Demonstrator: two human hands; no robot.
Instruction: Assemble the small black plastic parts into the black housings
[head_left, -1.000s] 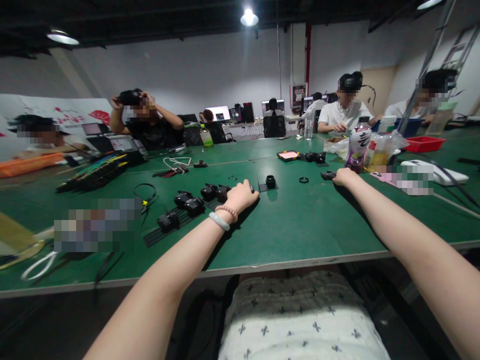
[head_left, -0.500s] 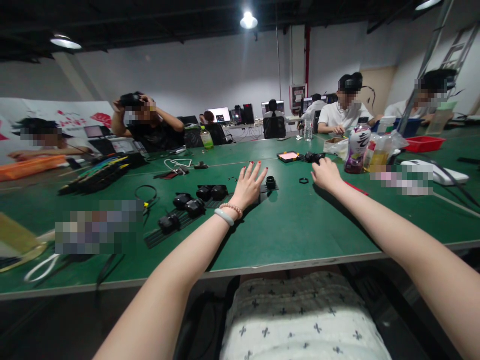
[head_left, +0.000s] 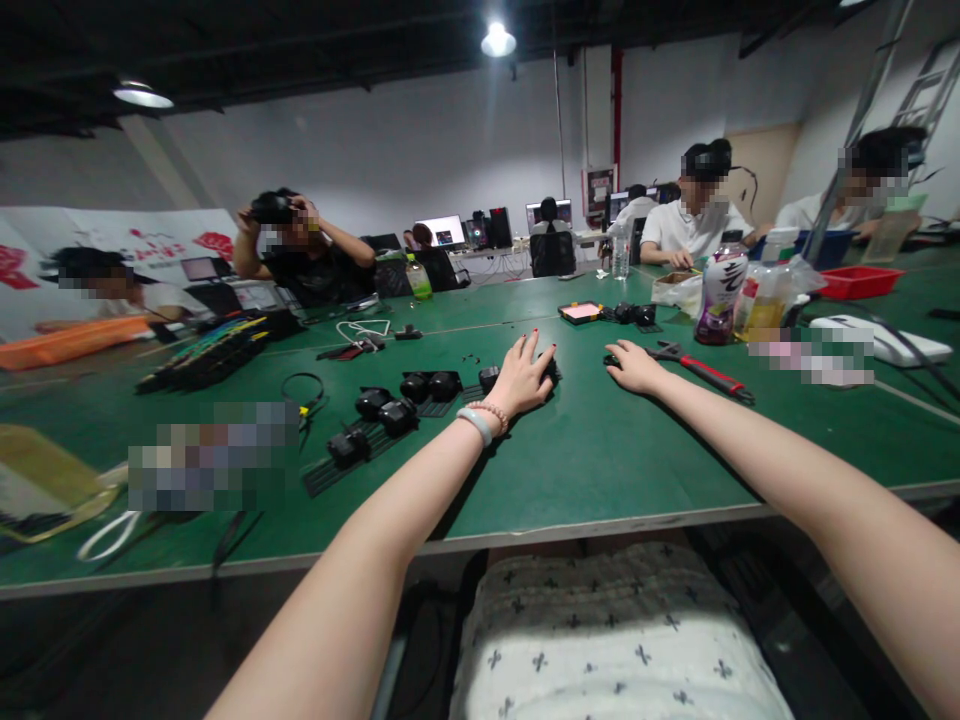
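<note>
My left hand [head_left: 525,378] hovers over or rests on the black grid strip, its fingers spread. Under its fingertips, a small black cylindrical part [head_left: 553,370] is mostly covered. My right hand [head_left: 634,368] has its fingertips curled around a small black ring [head_left: 611,361] on the table. Just right of that hand lies an adjustable wrench [head_left: 701,370] with red and black handles. Left of my left hand, several black rounded parts [head_left: 397,414] sit on black grid strips [head_left: 322,480].
On the green table [head_left: 585,470] are a pink-topped case [head_left: 581,312], bottles [head_left: 722,290], a red tray [head_left: 862,281], a white device [head_left: 877,342], cables [head_left: 364,330] and an orange tray [head_left: 82,340]. Several other people sit around it.
My right hand has moved off the wrench, toward me and left, onto the black ring. My left hand has shifted right, over the cylindrical part. The view has turned slightly.
</note>
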